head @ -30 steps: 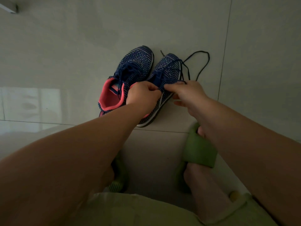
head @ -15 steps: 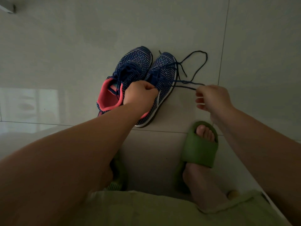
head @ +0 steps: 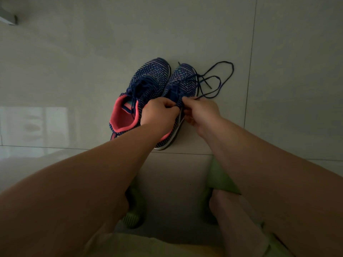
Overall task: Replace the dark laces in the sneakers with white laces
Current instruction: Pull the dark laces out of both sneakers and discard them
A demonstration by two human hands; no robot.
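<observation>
On the pale glossy tiled floor (head: pixel 74 71), a pair of dark blue knit sneakers with coral-pink lining stands side by side, toes pointing to the far side. The right sneaker (head: pixel 182 84) is the one being worked on. The left hand (head: pixel 158 115) curls over its collar and tongue area, seemingly to pin the shoe down and keep it from sliding while lace is drawn out. The right hand (head: pixel 201 113) sits just beside it, its fingertips (head: pixel 186 101) pinching the dark blue lace (head: pixel 215 84) close to the eyelets, a sensible grip for freeing one crossing at a time. Loose lace lies in loops on the floor to the right of that shoe, which suggests the upper eyelets are already unthreaded. The left sneaker (head: pixel 146 84) stays laced, touching its partner, and waits its turn. No white laces are in view. Green slides (head: pixel 220 179) show on the near side.
</observation>
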